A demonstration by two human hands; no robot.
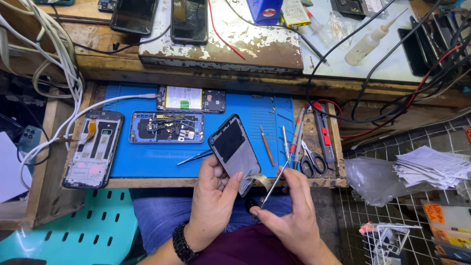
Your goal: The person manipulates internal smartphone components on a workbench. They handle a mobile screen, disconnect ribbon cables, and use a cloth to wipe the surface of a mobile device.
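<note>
Right hand [289,216] with screwdriver [274,184], left hand [216,191] gripping tilted dark phone panel [234,149]

Dark phone back panel [234,149] tilted above blue mat's front edge, thin metal screwdriver [273,187] angled toward its lower end

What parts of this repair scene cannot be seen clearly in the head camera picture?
- Head view: the lower end of the phone panel is hidden behind the left hand.
- The tip of the thin tool in the right hand is too small to identify.
- The two dark phones at the top are cut off by the edge.
</note>
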